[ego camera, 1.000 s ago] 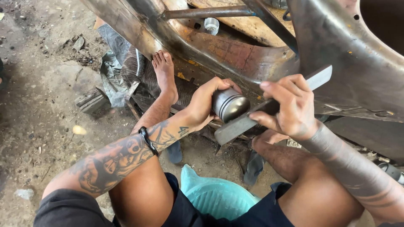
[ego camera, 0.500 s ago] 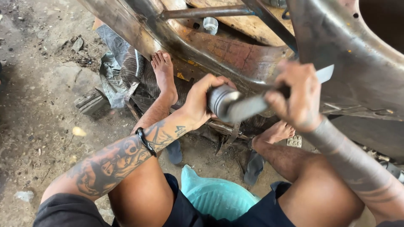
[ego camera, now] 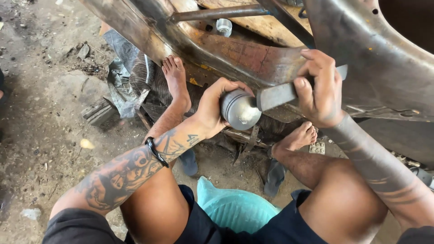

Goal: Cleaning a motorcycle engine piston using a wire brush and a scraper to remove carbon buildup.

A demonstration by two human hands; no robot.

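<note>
Left hand (ego camera: 212, 108) clamped on grey metal cylinder (ego camera: 239, 110), right hand (ego camera: 320, 88) gripping flat steel bar (ego camera: 282, 92) (touching cylinder), rusty frame (ego camera: 253, 54) above

- We see a grey metal cylinder (ego camera: 239, 110), grooved near its rounded end, lying sideways against the rusty frame (ego camera: 253, 56).
- We see a flat steel bar (ego camera: 278, 95), its end touching the cylinder.

Bar brought down to the cylinder

Your right hand (ego camera: 322, 92) has swung the flat metal bar (ego camera: 282, 94) from raised to meeting the grey cylinder (ego camera: 239, 110).

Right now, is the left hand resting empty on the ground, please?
No, the left hand grips a grey metal cylinder against the rusty frame.
</note>
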